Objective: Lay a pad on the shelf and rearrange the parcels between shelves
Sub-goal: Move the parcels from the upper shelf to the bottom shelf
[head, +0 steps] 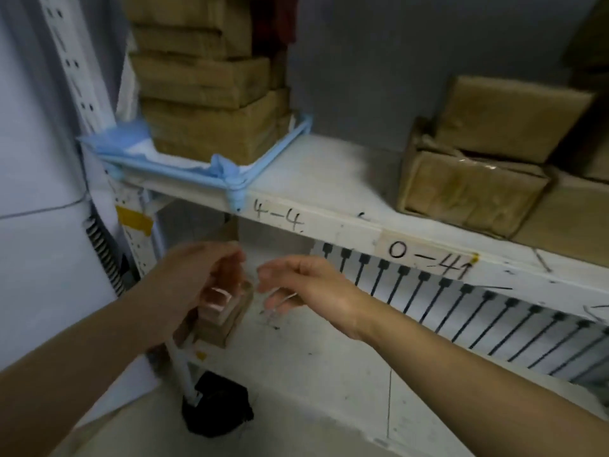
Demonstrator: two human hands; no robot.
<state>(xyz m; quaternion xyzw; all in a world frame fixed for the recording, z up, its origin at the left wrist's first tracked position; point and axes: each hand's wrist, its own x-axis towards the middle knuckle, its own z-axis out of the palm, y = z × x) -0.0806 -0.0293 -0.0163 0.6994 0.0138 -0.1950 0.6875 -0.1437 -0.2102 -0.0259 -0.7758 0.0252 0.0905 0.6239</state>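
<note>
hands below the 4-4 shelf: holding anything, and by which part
The right hand holds nothing, fingers loose. The left hand curls over the top of the small brown parcels, but blur hides whether it grips them.

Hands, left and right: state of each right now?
Left hand: curled over the small parcels, grip cannot be told.
Right hand: open, holding nothing.

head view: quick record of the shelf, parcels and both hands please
shelf: white, marked 4-4 and 0-41
pad: blue-edged, left end, under parcel stack
right parcels: brown, piled on same shelf
small parcels: lower level, beside left hand
left hand: fingers curled, grip unclear
right hand: relaxed, holds nothing
</note>
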